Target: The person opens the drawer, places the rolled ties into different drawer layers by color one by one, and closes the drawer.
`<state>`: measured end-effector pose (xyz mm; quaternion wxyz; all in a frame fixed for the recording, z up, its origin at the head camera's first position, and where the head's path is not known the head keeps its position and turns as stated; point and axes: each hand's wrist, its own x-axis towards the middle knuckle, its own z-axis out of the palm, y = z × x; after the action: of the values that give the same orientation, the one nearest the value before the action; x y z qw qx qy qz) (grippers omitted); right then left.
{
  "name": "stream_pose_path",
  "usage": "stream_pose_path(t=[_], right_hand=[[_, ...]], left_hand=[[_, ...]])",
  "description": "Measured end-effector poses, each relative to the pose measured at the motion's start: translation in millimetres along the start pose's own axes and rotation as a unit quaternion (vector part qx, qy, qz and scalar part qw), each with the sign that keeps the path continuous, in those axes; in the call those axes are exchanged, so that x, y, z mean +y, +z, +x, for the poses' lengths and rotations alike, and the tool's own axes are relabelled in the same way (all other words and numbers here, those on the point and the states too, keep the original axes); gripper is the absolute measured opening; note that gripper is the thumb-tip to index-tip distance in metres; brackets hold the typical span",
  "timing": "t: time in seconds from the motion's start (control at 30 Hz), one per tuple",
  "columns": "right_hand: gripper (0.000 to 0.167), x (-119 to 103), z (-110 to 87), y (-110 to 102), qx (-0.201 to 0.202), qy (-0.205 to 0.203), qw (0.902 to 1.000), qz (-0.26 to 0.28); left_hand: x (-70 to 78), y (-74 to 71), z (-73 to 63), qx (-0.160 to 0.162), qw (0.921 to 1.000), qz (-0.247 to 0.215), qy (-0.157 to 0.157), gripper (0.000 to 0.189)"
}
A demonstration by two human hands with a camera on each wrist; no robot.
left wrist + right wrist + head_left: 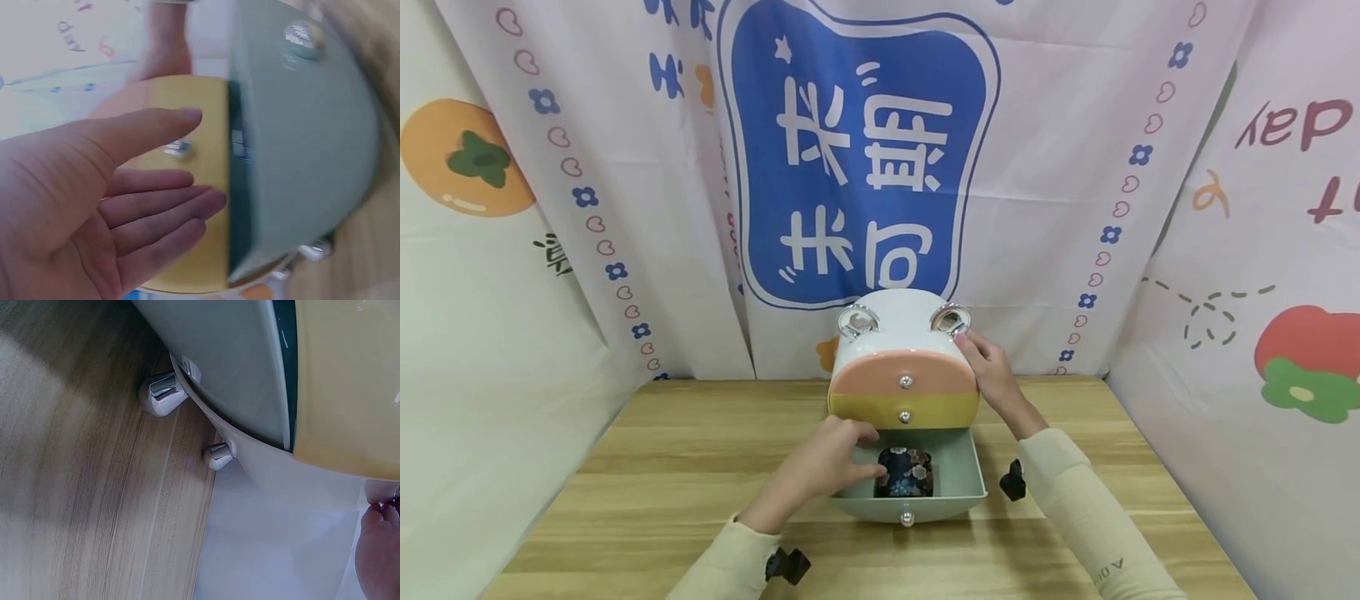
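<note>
A small storage box with a white rounded body has a pink drawer, a yellow drawer and a pulled-out green drawer. Inside the green one lies a small dark floral-patterned thing, its kind unclear. My left hand reaches over that drawer's left side, thumb tip right at the floral thing's edge. In the left wrist view its fingers are spread from the thumb and hold nothing. My right hand rests against the box's upper right side, thumb beside a shiny round ornament.
The box stands near the back of a wooden table, on silver feet. A printed curtain hangs close behind it. Black wrist devices sit at both sleeves.
</note>
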<state>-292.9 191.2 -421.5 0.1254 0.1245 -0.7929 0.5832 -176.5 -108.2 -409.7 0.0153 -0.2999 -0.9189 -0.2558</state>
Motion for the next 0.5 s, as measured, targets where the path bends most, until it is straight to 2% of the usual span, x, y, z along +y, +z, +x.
stream_pose_path(t=[0.2,0.33,0.5], right_hand=[[0.049,-1,0.2,-1,-0.001,0.003,1.0000,0.001],[0.048,-2,-0.2,-2,-0.006,0.010,0.9999,0.008],[0.050,-1,0.7,-2,-0.012,0.015,0.9997,0.013]], left_hand=[[18.2,-18.5,-14.4,0.021,0.9989,-0.042,0.008,0.013],[29.7,-20.1,-25.3,0.004,0.9983,-0.054,0.022,0.011],[39.5,-13.5,-33.7,-0.025,0.9979,-0.052,0.028,0.009]])
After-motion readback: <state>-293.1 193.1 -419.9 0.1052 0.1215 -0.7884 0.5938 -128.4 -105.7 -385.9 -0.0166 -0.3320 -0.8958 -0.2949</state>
